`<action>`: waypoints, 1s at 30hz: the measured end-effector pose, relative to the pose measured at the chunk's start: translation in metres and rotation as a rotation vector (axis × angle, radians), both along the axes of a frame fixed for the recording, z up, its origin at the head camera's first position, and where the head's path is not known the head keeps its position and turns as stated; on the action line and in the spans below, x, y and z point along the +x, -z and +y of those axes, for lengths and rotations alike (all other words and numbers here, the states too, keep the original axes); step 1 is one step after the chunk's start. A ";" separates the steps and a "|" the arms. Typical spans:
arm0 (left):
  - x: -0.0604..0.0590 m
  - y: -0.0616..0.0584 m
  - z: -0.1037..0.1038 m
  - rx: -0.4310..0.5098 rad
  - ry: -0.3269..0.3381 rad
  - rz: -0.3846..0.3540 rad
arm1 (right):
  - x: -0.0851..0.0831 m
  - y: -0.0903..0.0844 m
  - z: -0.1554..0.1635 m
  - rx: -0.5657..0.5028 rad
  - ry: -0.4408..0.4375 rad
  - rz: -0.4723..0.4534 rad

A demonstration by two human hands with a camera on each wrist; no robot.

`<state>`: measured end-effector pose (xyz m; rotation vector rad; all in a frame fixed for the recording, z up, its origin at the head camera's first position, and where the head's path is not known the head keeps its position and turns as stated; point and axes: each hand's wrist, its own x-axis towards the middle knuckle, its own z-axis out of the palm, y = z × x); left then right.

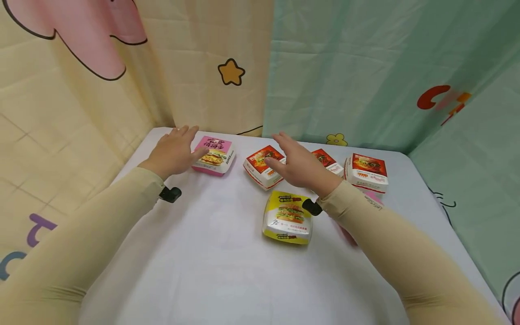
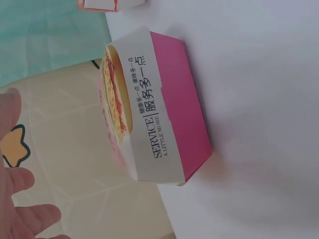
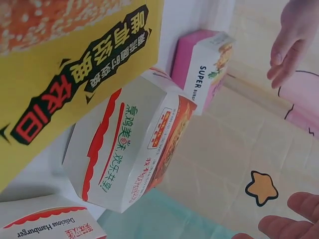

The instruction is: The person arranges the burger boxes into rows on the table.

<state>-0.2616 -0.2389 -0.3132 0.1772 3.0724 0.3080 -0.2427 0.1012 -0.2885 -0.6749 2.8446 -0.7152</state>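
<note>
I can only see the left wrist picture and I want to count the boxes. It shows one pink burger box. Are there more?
Observer: Yes. The head view shows three red boxes: one under the right hand and two more to its right.
Operator: Any other colours?
Observer: A yellow box lies nearer the person, below the right wrist.
Operator: Is a hand holding my pink box?
Observer: No. The left hand hovers open beside the pink box, fingertips reaching over its near edge.
Operator: What are they lying on?
Observer: A white table with cartoon curtains behind it.
</note>
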 end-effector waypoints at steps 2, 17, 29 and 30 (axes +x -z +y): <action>0.000 0.000 -0.001 0.003 0.005 0.003 | -0.001 0.001 -0.002 -0.006 -0.003 -0.005; 0.005 0.005 0.001 0.040 -0.009 -0.054 | -0.001 0.007 -0.009 0.002 -0.014 -0.044; 0.021 0.016 0.030 0.061 0.091 -0.013 | -0.001 0.015 0.000 0.021 -0.033 -0.079; 0.022 0.017 0.032 0.059 0.092 -0.015 | -0.001 0.015 0.001 0.021 -0.033 -0.081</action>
